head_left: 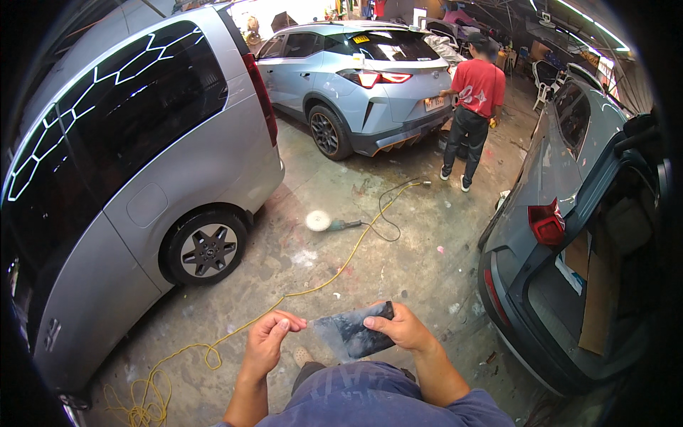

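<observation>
A dark, flat, phone-shaped thing [363, 340] lies inside a clear plastic bag [329, 331] in front of my waist. My right hand [400, 327] grips its right end, thumb on top and fingers beneath. At the other side, my left hand [270, 338] has thumb and fingers pressed together at the bag's left corner, seemingly pinching the loose plastic. Haze on the film blurs what is inside, so I cannot tell its exact kind.
On the concrete floor lies a polisher [320, 220] with a white pad, near a yellow extension cord [341, 269]. A silver van [142, 206] stands left, a pale blue car [370, 85] ahead, a grey car [523, 249] with its rear open right. A person in red [478, 89] stands behind the blue car.
</observation>
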### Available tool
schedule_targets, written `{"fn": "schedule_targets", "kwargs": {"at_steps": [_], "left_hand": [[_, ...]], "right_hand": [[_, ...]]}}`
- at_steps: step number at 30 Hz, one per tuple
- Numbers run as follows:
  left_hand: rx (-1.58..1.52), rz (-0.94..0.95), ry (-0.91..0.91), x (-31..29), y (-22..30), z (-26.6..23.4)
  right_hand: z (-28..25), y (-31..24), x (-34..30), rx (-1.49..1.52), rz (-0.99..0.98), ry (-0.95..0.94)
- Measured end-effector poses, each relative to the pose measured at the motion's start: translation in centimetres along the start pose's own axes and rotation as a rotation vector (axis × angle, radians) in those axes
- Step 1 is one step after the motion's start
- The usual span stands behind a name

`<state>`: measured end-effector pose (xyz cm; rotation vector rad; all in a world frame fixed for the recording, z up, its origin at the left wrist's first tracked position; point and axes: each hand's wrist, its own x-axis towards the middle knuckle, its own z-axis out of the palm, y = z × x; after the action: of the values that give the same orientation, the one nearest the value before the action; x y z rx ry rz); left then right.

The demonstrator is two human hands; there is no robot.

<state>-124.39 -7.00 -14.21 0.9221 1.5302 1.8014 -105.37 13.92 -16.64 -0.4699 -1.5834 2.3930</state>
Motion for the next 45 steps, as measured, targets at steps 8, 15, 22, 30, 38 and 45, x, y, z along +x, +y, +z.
{"fn": "schedule_targets", "kwargs": {"at_steps": [8, 15, 22, 30, 38, 45], "left_hand": [[-0.031, -0.174, -0.100, -1.9, -2.6, 2.1], [0.008, -0.131, -0.282, -1.9, -2.0, 2.2], [0.420, -0.069, -0.368, -1.3, -1.0, 2.2], [0.515, 0.060, -0.312, 0.6, 1.0, 0.3], [-0.041, -0.015, 0.011, 0.6, -1.0, -0.1], [-0.156, -0.030, -0.089, 0.5, -1.5, 3.2]], "right_hand": [[0.0, 0.8, 0.3, 0.205, -0.084, 0.040], [0.0, 1.0, 0.5, 0.264, -0.093, 0.019], [0.7, 0.8, 0.7, 0.072, 0.006, -0.033], [0.5, -0.3, 0.3, -0.296, 0.154, -0.260], [0.3, -0.3, 0.0, -0.100, 0.086, -0.264], [2.3, -0.6, 0.4, 0.121, 0.047, -0.402]]}}
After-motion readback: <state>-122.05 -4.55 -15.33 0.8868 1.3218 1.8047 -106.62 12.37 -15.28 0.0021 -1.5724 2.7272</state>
